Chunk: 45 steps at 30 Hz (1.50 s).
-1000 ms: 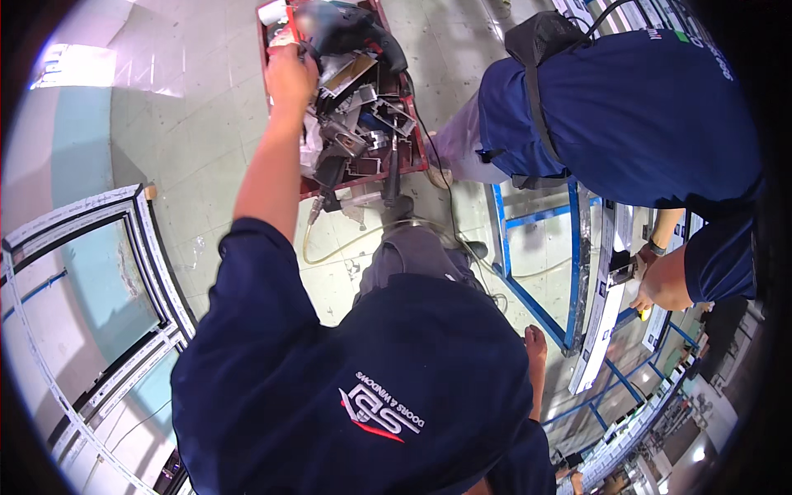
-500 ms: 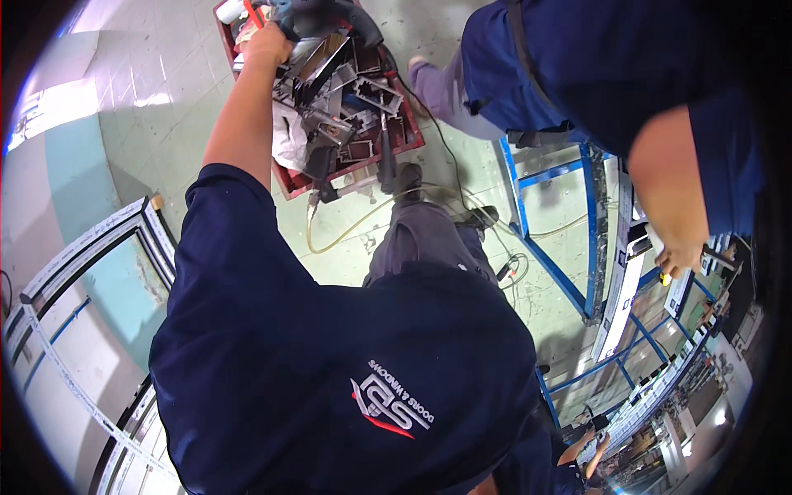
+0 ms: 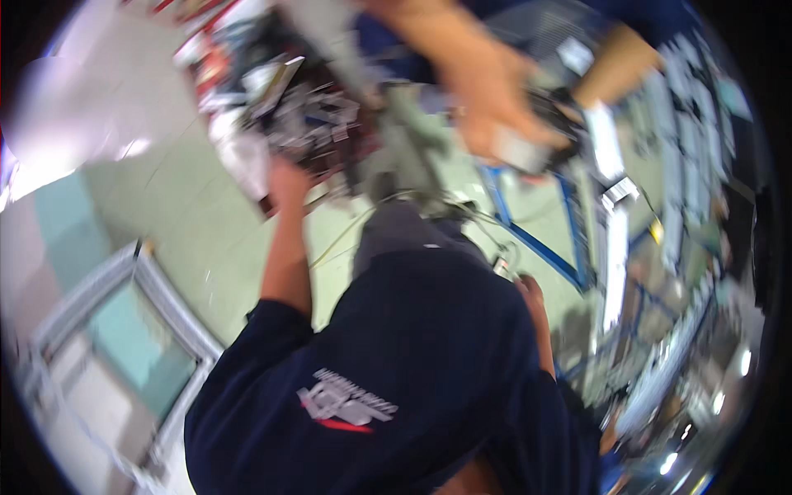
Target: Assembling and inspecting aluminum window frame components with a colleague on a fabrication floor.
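My left hand [image 3: 289,183] reaches to the near side of a red crate [image 3: 271,206] and touches or overlaps its edge; motion smears the fingers. Several metal profile offcuts [image 3: 318,115] fill the crate, with a white bag [image 3: 239,148] along its left side. Beside my right hip, my right hand [image 3: 530,290] hangs low, blurred, next to a small pale object [image 3: 501,266] near a cable. I cannot make out whether that hand holds it. Across from me, a co-worker's hand [image 3: 495,115] grips a dark tool with a pale block [image 3: 521,151] at its end.
A blue metal stand [image 3: 540,247] is at the right, beside a long white profile [image 3: 615,256]. More profiles [image 3: 681,148] are racked farther right. At the left stands a white-wrapped frame [image 3: 165,289]. A hose [image 3: 334,239] runs over the floor near my feet.
My left hand has left the red item at the crate's far end and come back to its near side. My right hand has come into view. The co-worker's hand has swung in with a tool.
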Tool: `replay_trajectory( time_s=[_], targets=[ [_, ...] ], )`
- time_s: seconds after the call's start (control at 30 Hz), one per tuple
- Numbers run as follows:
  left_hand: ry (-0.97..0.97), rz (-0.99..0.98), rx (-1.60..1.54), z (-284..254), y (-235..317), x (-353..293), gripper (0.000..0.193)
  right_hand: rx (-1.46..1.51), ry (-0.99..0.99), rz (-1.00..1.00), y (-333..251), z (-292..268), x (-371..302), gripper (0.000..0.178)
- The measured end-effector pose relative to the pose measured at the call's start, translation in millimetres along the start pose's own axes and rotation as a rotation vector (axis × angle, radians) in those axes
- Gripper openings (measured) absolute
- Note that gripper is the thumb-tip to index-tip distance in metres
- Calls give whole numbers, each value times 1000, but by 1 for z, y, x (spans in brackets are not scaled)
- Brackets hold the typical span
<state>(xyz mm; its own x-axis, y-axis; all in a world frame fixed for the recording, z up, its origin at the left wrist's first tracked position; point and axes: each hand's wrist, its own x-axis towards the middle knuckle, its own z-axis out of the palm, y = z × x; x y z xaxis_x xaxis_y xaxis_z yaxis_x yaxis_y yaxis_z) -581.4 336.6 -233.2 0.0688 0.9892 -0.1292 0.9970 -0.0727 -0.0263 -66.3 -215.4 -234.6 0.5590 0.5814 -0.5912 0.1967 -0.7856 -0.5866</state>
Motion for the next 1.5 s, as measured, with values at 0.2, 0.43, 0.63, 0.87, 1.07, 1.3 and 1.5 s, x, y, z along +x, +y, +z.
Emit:
replay_trajectory(
  time_s=[0.2, 0.43, 0.63, 0.87, 1.07, 1.3, 1.5],
  targets=[
    [172, -136, -624, -2, 36, -57, 81, -129, 379, -102, -104, -120, 3, 41],
    [580, 89, -921, -83, 58, -215, 45, -400, 840, -391, -81, -266, 41, 90],
    [248, 609, -1315, -214, 238, -326, 42, -601, 527, -303, 1, -375, 118, 153],
    [261, 1156, -1304, -261, 559, -348, 17, -571, 593, -376, -26, -349, 112, 138],
    [-375, 969, -1757, -258, 753, -350, 16, -340, 803, -720, -25, -355, 103, 98],
    [-463, 872, -1619, -244, 813, -341, 22, -359, 607, -710, -41, -345, 90, 71],
    [-605, 699, -1479, -240, 831, -333, 19, -453, 432, -672, -48, -342, 85, 72]
  ],
)
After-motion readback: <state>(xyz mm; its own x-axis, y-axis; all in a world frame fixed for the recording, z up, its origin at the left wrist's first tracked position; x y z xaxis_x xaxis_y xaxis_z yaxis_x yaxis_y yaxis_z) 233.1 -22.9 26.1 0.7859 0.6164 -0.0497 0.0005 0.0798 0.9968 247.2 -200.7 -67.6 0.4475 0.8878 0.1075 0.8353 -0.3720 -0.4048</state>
